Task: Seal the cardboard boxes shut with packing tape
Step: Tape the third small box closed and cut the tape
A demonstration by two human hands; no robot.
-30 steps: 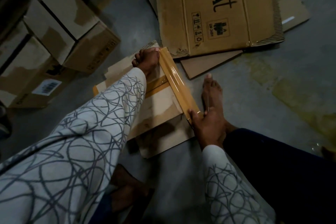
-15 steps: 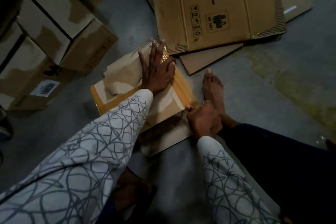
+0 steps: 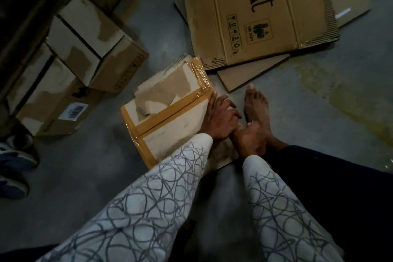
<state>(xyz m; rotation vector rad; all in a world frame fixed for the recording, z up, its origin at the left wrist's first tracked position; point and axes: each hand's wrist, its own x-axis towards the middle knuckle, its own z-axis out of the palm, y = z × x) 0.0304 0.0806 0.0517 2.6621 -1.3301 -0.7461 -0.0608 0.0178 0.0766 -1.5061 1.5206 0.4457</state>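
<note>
1. Since half a second ago, my left hand (image 3: 221,116) has slid from the far end of the box (image 3: 174,132) back along its right edge. It now lies just beside my right hand (image 3: 249,140).
2. Left hand: released, fingers flat, pressing the tape (image 3: 202,76) onto that edge. The forearm crosses the box's near side.
3. Right hand: clenched at the near corner, pinching what looks like the tape's tail.
4. Judgement: rub firmly down to the corner and keep the tail taut so no wrinkles form.
</note>
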